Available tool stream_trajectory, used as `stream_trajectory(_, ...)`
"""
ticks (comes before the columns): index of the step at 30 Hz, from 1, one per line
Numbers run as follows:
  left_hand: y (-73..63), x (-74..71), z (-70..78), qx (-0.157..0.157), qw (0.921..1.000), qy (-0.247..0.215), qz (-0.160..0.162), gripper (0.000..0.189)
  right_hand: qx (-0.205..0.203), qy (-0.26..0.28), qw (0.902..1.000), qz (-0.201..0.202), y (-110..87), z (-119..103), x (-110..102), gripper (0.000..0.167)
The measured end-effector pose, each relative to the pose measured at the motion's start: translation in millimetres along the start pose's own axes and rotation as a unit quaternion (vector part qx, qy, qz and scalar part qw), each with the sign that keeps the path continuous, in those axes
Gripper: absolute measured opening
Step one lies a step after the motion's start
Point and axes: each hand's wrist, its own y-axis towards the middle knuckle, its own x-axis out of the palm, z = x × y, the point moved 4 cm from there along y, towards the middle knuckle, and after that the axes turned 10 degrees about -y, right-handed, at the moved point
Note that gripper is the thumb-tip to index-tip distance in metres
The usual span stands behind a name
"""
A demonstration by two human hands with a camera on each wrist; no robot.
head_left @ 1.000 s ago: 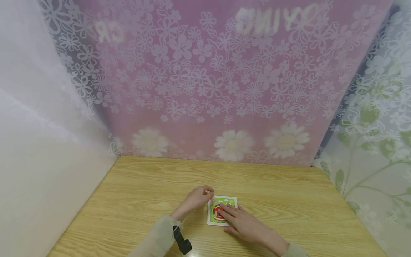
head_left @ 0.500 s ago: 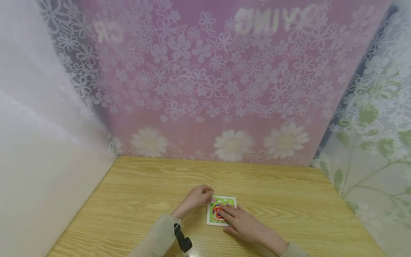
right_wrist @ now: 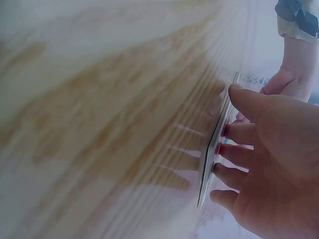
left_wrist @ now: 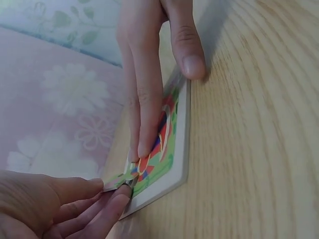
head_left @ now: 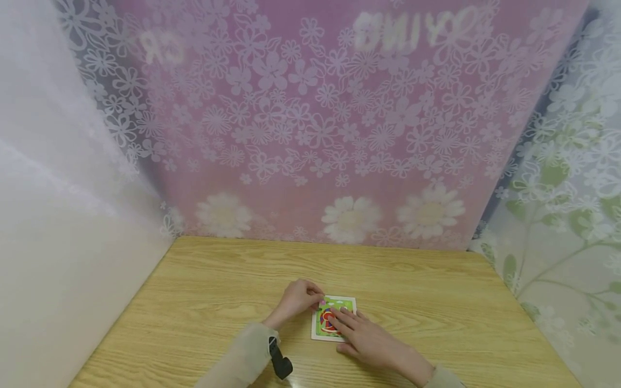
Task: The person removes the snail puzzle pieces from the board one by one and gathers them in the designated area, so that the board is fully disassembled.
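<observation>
A small, square picture puzzle [head_left: 313, 330] with a white border and a bright green picture lies on the table in the head view. At its far left corner my left hand [head_left: 297, 298] pinches a thin, green-edged puzzle piece [left_wrist: 115, 181] between thumb and fingers; the left wrist view shows it tilted up from the board. Across the right part of the picture rests my right hand [head_left: 372, 339], its fingers extended over the red and blue design. The right wrist view shows its fingertips [right_wrist: 225, 174] against the board, seen edge-on. My right hand covers much of the board's right side.
The wood-grain table [head_left: 233, 280] extends around the board. A pink flowered backdrop [head_left: 310, 134] stands behind it, with a pale panel [head_left: 58, 242] on the left and a leafy one [head_left: 572, 226] on the right. A black strap [head_left: 280, 360] hangs by the left sleeve.
My left hand has moved slightly right and toward me over the board's corner, and a raised piece now shows there. My right hand has stayed in place on the board.
</observation>
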Motion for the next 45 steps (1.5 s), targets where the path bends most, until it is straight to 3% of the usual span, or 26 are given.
stream_trajectory(10,2.0,-4.0,-10.6,-0.009,0.9989,-0.044,0.013,0.009,0.010,0.029,0.9991,-0.028,0.5,-0.6,0.9,0.059)
stream_trajectory(18,0.1,-16.3,-20.8,-0.031,0.9926,-0.117,0.011,0.012,0.009,0.032,0.9991,-0.027,1.1,-1.7,-0.3,0.058)
stream_trajectory(22,-0.6,-25.0,-26.1,-0.038,0.9908,-0.129,0.013,0.012,0.014,0.043,0.9983,-0.036,2.1,-1.5,-1.7,0.059)
stream_trajectory(36,-14.9,-68.2,-31.3,-0.037,0.9887,-0.141,0.034,0.024,0.006,0.047,0.9986,-0.025,1.4,-0.6,-1.6,0.059)
stream_trajectory(45,-27.4,-105.0,-42.9,-0.060,0.9839,-0.149,0.078,0.024,0.009,0.049,0.9986,-0.014,0.5,-0.8,-0.8,0.058)
